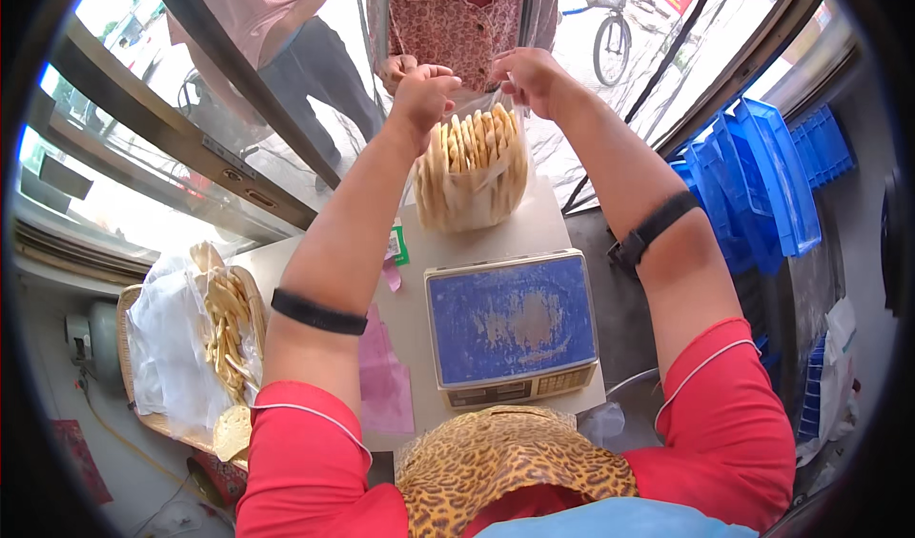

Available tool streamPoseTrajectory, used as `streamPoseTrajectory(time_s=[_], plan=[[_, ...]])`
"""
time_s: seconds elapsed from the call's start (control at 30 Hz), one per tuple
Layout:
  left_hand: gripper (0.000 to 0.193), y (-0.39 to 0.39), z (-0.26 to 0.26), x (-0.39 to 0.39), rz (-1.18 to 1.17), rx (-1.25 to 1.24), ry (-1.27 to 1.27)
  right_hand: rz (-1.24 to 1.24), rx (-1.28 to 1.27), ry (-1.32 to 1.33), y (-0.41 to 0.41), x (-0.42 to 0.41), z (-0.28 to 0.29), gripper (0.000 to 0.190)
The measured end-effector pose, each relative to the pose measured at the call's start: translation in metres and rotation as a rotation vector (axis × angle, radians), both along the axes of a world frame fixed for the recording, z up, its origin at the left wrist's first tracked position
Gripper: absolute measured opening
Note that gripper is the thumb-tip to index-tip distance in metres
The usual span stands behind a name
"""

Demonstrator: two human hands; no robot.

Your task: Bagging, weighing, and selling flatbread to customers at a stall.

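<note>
A clear plastic bag packed with upright flatbreads (pixel 472 173) stands at the far end of the white counter. My left hand (pixel 427 95) is at the bag's upper left, with its fingers partly bent. At its upper right, my right hand (pixel 530 80) has curled fingers close to the film. Whether either hand grips the thin plastic cannot be told. Right behind the bag, a person in a patterned shirt (pixel 457 23) stands at the window, one hand (pixel 397 70) beside my left hand. Nearer to me lies a scale with a worn blue platform (pixel 515 320).
A wicker basket (pixel 129 366) with plastic bags and more flatbread is at the left. Pink paper (pixel 386 373) and a green card (pixel 398 245) lie on the counter. Blue plastic crates (pixel 775 173) are stacked right. Metal window frames (pixel 236 173) edge the opening; another person stands outside.
</note>
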State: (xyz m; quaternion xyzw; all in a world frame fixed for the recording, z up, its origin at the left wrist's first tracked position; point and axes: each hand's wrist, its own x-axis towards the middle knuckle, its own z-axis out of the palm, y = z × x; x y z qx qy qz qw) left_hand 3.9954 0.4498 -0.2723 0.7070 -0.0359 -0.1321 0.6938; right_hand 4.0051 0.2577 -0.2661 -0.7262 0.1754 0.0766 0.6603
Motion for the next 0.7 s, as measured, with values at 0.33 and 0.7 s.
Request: streamPoseTrajectory(time_s=[0.33,0.7], plan=[[0.014,0.028,-0.018,-0.004,-0.041,0.001,0.042,0.062,0.116,-0.085,0.006,-0.020,-0.007,0.025],[0.011,0.032,-0.020,-0.008,-0.061,-0.005,0.071,0.080,0.116,-0.075,0.012,-0.032,0.001,0.026]])
